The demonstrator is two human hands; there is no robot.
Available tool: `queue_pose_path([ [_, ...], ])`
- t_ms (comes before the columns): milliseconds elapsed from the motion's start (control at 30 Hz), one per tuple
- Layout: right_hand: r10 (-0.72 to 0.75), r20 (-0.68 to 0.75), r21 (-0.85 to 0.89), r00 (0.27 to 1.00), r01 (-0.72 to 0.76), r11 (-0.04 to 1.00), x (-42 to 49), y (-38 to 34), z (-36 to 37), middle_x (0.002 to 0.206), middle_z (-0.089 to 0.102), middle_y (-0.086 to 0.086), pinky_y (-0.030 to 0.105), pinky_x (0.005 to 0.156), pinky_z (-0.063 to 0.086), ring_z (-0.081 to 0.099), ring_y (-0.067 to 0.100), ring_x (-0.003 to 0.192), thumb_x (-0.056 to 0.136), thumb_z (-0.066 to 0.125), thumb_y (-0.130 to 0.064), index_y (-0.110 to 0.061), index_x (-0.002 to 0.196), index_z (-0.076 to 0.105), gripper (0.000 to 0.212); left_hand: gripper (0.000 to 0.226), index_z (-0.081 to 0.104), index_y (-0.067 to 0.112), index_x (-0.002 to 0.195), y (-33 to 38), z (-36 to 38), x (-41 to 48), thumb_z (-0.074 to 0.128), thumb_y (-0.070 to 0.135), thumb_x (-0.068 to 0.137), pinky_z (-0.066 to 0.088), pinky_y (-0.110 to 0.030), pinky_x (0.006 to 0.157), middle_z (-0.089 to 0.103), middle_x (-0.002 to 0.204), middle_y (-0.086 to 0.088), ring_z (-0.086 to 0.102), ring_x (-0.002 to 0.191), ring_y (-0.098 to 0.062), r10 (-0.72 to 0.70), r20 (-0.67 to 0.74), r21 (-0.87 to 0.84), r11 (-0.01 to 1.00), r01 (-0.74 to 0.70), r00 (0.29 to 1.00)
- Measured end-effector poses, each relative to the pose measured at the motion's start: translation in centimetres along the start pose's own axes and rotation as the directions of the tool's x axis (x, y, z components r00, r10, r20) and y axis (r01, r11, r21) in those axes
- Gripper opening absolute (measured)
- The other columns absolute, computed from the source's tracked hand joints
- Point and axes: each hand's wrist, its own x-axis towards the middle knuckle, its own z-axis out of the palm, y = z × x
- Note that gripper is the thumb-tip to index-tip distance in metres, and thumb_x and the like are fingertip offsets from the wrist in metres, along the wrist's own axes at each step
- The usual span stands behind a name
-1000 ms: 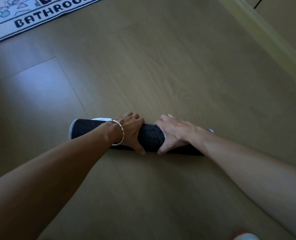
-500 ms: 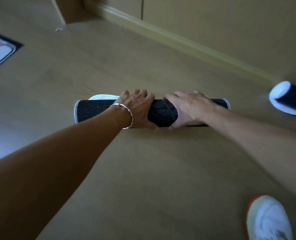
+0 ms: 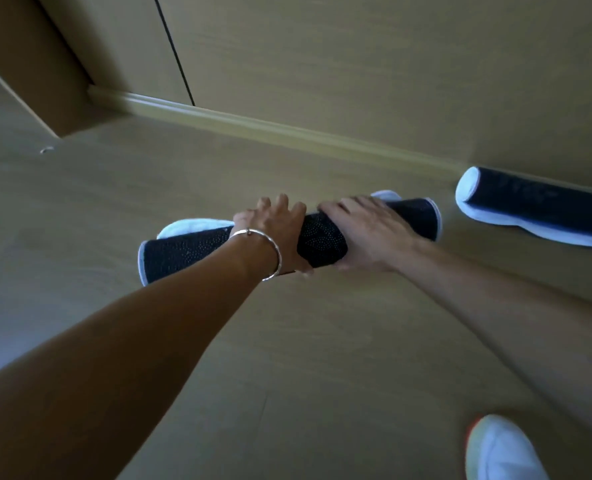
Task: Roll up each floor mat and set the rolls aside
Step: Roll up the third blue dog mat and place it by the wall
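**Rolled mat – position.** The rolled mat [image 3: 322, 239] lies crosswise in front of the person, over the wood floor [image 3: 287, 341], a little short of the baseboard [image 3: 287, 131]. Its long axis is tilted: the left end sits lower and nearer the camera, the right end higher and closer to the baseboard. The outer surface is dark with a fine pattern of pale dots and a light stitched edge at each end. A pale inner layer protrudes behind the roll at both ends. Whether the roll rests on the floor or is raised just clear of it cannot be determined.

**Hands.** Both hands grasp the roll at its middle section, side by side, with a short band of dotted surface exposed between them.
- Left hand [image 3: 270, 223]: placed over the top of the roll, fingers wrapped over the far side, thumb at the near lower edge. A thin metal bracelet [image 3: 280, 258] circles the wrist.
- Right hand [image 3: 360, 226]: placed over the right half, fingers curled across the top, thumb tucked under the near side.

The left end of the roll extends well past the left hand; the right end extends a shorter way past the right hand.

**Surroundings.** A second rolled mat [image 3: 536, 206] – dark outside, pale at its end – lies against the baseboard to the right, apart from the held roll. Wood panels [image 3: 356, 64] rise above the baseboard. A white shoe [image 3: 505, 452] is at lower right.
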Motion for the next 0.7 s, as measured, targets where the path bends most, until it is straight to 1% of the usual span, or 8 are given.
queue_pose_path([
  [67,0.013,-0.082,0.005,0.997,-0.013,1.000,1.8,0.4,0.4,0.143,0.032,0.011,0.046,0.113,0.015,0.022,0.031,0.138,0.073,0.072,-0.038,-0.017,0.146,0.024,0.090,0.084,0.043,0.020,0.121,-0.3,0.3,0.2,0.074,0.067,0.058,0.045,-0.043,0.086,0.046,0.122,-0.005,0.047,0.117,-0.029,-0.158,-0.002,-0.093,0.983,0.157,0.987],
  [133,0.035,-0.206,0.029,0.978,-0.030,0.999,4.2,-0.3,-0.2,0.148,0.023,0.015,0.048,0.115,0.011,0.015,0.034,0.141,0.076,0.069,-0.031,-0.013,0.149,0.019,0.090,0.083,0.044,0.016,0.121,-1.2,0.2,0.3,0.071,0.067,0.062,0.043,-0.040,0.089,0.048,0.125,-0.010,0.048,0.117,-0.033,-0.384,-0.014,-0.289,0.886,0.364,0.923],
  [233,0.065,-0.352,0.249,0.934,0.026,0.968,7.9,-3.7,-1.1,0.134,0.039,0.017,0.044,0.102,0.032,0.037,0.037,0.124,0.082,0.057,-0.024,-0.011,0.140,0.032,0.065,0.089,0.042,0.008,0.122,-3.7,-0.5,0.5,0.069,0.069,0.062,0.041,-0.041,0.095,0.049,0.126,-0.015,0.049,0.118,-0.036,-0.697,0.056,-0.632,0.530,0.566,0.715],
  [333,0.002,-0.121,0.710,0.993,0.085,0.700,10.5,-8.1,-0.9,0.118,0.055,0.016,0.040,0.089,0.046,0.054,0.035,0.109,0.077,0.048,-0.029,-0.016,0.127,0.041,0.052,0.091,0.038,0.005,0.123,-6.5,-1.2,0.5,0.071,0.065,0.063,0.041,-0.040,0.099,0.049,0.126,-0.017,0.049,0.118,-0.034,-0.850,0.173,-0.819,0.157,0.553,0.497],
  [400,-0.114,-0.027,0.826,0.993,0.086,0.556,12.0,-9.7,-0.6,0.123,0.054,0.016,0.041,0.091,0.048,0.057,0.033,0.109,0.070,0.059,-0.039,-0.019,0.137,0.027,0.076,0.088,0.036,0.006,0.121,-7.6,-1.3,1.0,0.073,0.062,0.063,0.043,-0.039,0.099,0.049,0.123,-0.016,0.050,0.115,-0.033,-0.876,0.249,-0.867,-0.012,0.498,0.412],
  [500,-0.185,0.006,0.826,0.983,0.099,0.555,13.7,-8.9,0.0,0.130,0.049,0.013,0.044,0.095,0.048,0.055,0.031,0.113,0.050,0.077,-0.054,-0.033,0.146,0.002,0.123,0.081,0.037,0.009,0.110,-7.5,-1.4,2.8,0.076,0.057,0.058,0.052,-0.046,0.086,0.055,0.114,-0.014,0.059,0.100,-0.032,-0.844,0.392,-0.893,-0.256,0.369,0.365],
  [600,-0.084,-0.007,0.890,0.996,0.044,0.453,14.8,-4.5,1.3,0.115,0.058,0.007,0.044,0.084,0.054,0.062,0.029,0.100,0.032,0.078,-0.062,-0.041,0.139,0.013,0.127,0.059,0.049,0.005,0.118,-5.7,-1.4,5.3,0.070,0.041,0.076,0.057,-0.046,0.062,0.060,0.105,-0.012,0.063,0.086,-0.027,-0.752,0.440,-0.885,-0.272,0.377,0.490],
  [700,-0.063,0.038,0.933,0.997,-0.013,0.359,14.7,1.5,2.3,0.113,0.059,0.003,0.039,0.079,0.055,0.062,0.024,0.098,0.046,0.082,-0.046,-0.039,0.138,0.018,0.113,0.025,0.057,0.002,0.105,-2.7,-2.8,8.4,0.058,0.018,0.085,0.056,-0.041,0.066,0.062,0.092,-0.012,0.063,0.087,-0.029,-0.701,0.344,-0.856,0.039,0.515,0.625],
])
